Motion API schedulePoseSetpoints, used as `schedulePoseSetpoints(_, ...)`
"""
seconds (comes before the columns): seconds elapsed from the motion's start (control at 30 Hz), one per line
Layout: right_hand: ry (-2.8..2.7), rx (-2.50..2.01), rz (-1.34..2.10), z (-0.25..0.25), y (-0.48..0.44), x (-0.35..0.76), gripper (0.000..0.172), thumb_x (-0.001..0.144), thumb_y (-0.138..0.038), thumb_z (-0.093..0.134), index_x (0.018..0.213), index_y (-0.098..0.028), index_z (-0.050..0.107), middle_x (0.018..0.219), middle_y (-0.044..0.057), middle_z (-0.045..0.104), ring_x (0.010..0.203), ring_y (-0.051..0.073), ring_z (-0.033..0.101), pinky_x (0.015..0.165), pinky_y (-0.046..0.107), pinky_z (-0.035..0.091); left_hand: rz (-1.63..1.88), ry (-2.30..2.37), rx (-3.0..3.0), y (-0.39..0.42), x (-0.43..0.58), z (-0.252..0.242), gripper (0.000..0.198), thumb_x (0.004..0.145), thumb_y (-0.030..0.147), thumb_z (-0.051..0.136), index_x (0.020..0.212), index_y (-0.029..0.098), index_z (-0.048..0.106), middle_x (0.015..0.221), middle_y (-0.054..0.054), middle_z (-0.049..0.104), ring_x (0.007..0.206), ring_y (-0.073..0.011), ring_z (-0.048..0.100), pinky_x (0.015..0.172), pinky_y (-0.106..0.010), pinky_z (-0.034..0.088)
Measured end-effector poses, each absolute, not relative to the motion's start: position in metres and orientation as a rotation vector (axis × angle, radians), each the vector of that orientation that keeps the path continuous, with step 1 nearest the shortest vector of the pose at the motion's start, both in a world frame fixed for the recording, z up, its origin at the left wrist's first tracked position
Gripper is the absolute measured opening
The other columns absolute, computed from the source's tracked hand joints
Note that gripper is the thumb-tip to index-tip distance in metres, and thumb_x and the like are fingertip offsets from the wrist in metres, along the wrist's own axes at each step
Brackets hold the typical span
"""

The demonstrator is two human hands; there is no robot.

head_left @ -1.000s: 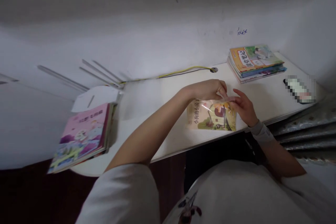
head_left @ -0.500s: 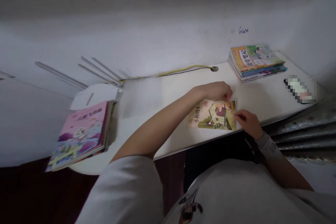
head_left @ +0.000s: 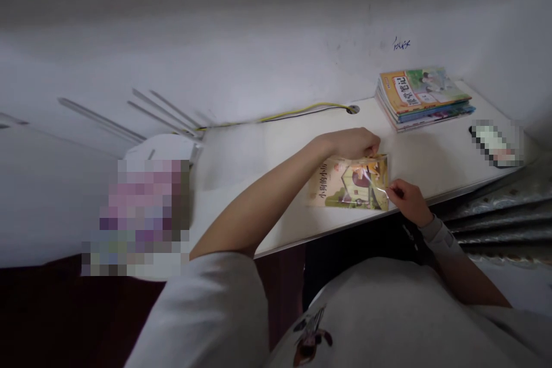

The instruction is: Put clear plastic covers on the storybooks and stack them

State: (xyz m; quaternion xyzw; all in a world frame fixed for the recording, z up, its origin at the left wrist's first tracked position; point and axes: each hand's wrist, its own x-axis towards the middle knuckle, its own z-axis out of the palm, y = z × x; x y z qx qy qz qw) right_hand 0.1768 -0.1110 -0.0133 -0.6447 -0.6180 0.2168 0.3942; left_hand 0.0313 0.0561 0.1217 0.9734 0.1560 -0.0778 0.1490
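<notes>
A thin picture book (head_left: pixel 345 187) with a yellow-green illustrated cover lies flat on the white desk (head_left: pixel 259 161), wrapped in clear plastic film (head_left: pixel 374 179). My left hand (head_left: pixel 353 144) is closed on the book's top edge near its right corner. My right hand (head_left: pixel 407 201) pinches the film at the book's right edge, and a loose, shiny fold of film runs from those fingers across the cover.
Several stacked books (head_left: pixel 420 98) stand at the desk's back right, with a pixelated phone (head_left: pixel 495 144) beyond them. A yellow-and-black cable (head_left: pixel 293 116) runs along the wall to a desk grommet (head_left: pixel 352 109). A pixelated stack (head_left: pixel 142 213) sits left, over the desk's rounded end.
My hands have moved apart from their position over the cover. The left now grips the top edge, the right pinches film at the right edge, and the book has turned slightly.
</notes>
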Motion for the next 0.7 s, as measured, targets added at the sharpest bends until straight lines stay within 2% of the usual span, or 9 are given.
schedulePoseSetpoints(0.1, -1.586, -1.644, 0.539, -0.016, -0.109, 0.18, 0.023, 0.082, -0.038, 0.05, 0.065, -0.023, 0.05, 0.058, -0.003, 0.053, 0.055, 0.013, 0.049, 0.058, 0.026, 0.04, -0.196, 0.495, 2.782, 0.063, 0.034, 0.127, 0.02, 0.081, 0.017, 0.049, 0.087, 0.017, 0.067, 0.082, -0.004, 0.07, 0.072, -0.0149, 0.059, 0.07, -0.025, 0.039)
schedulePoseSetpoints(0.17, -1.579, -1.685, 0.439, -0.017, -0.106, 0.183, 0.021, 0.083, -0.036, 0.049, 0.066, -0.023, 0.05, 0.061, -0.001, 0.055, 0.058, 0.015, 0.051, 0.062, 0.028, 0.042, -0.058, 0.623, 2.785, 0.069, 0.033, 0.132, 0.022, 0.085, 0.02, 0.046, 0.089, 0.016, 0.067, 0.088, -0.005, 0.071, 0.078, -0.0159, 0.061, 0.074, -0.026, 0.04)
schedulePoseSetpoints(0.3, -1.629, -1.713, 0.047, -0.014, -0.102, 0.183, 0.014, 0.086, -0.03, 0.048, 0.076, -0.022, 0.055, 0.078, 0.007, 0.062, 0.078, 0.022, 0.057, 0.075, 0.035, 0.045, 0.642, 1.053, 2.738, 0.062, 0.019, 0.129, 0.038, 0.098, 0.031, 0.029, 0.108, 0.016, 0.062, 0.106, -0.01, 0.068, 0.097, -0.0206, 0.061, 0.084, -0.031, 0.042)
schedulePoseSetpoints(0.37, -1.806, -1.616, -0.03, -0.01, -0.098, 0.178, 0.013, 0.088, -0.026, 0.048, 0.086, -0.022, 0.06, 0.091, 0.009, 0.065, 0.092, 0.024, 0.057, 0.084, 0.038, 0.044, 0.793, 1.093, 2.733, 0.046, 0.006, 0.113, 0.041, 0.099, 0.033, 0.026, 0.11, 0.016, 0.061, 0.11, -0.011, 0.066, 0.102, -0.0215, 0.059, 0.088, -0.033, 0.042)
schedulePoseSetpoints(0.43, -2.035, -1.501, -0.006, -0.007, -0.092, 0.174, 0.016, 0.09, -0.023, 0.048, 0.095, -0.022, 0.063, 0.104, 0.009, 0.066, 0.102, 0.023, 0.057, 0.092, 0.039, 0.041, 0.602, 0.967, 2.817, 0.028, -0.01, 0.088, 0.039, 0.099, 0.035, 0.029, 0.104, 0.016, 0.063, 0.105, -0.01, 0.067, 0.099, -0.0218, 0.06, 0.088, -0.033, 0.043)
schedulePoseSetpoints(0.5, -2.173, -1.51, 0.018, -0.005, -0.08, 0.174, 0.018, 0.09, -0.023, 0.049, 0.1, -0.021, 0.064, 0.112, 0.009, 0.066, 0.106, 0.023, 0.056, 0.094, 0.039, 0.039, 0.301, 0.895, 2.87, 0.017, -0.029, 0.059, 0.035, 0.097, 0.035, 0.035, 0.1, 0.018, 0.066, 0.108, -0.01, 0.067, 0.101, -0.0226, 0.06, 0.089, -0.034, 0.043)
schedulePoseSetpoints(0.6, -2.105, -1.818, -0.04, -0.005, -0.057, 0.184, 0.019, 0.089, -0.026, 0.051, 0.097, -0.016, 0.066, 0.107, 0.013, 0.066, 0.099, 0.024, 0.057, 0.086, 0.036, 0.041, 0.141, 1.325, 2.749, 0.021, -0.062, 0.027, 0.029, 0.095, 0.03, 0.039, 0.097, 0.018, 0.066, 0.11, -0.012, 0.067, 0.102, -0.0249, 0.06, 0.089, -0.036, 0.044)
schedulePoseSetpoints(0.7, -1.98, -2.043, -0.011, -0.006, -0.032, 0.198, 0.022, 0.089, -0.033, 0.053, 0.089, -0.016, 0.066, 0.095, 0.012, 0.067, 0.088, 0.023, 0.058, 0.073, 0.032, 0.04, 0.19, 1.818, 2.484, 0.039, -0.089, 0.015, 0.03, 0.092, 0.032, 0.043, 0.102, 0.016, 0.066, 0.115, -0.016, 0.064, 0.106, -0.0289, 0.058, 0.088, -0.04, 0.044)
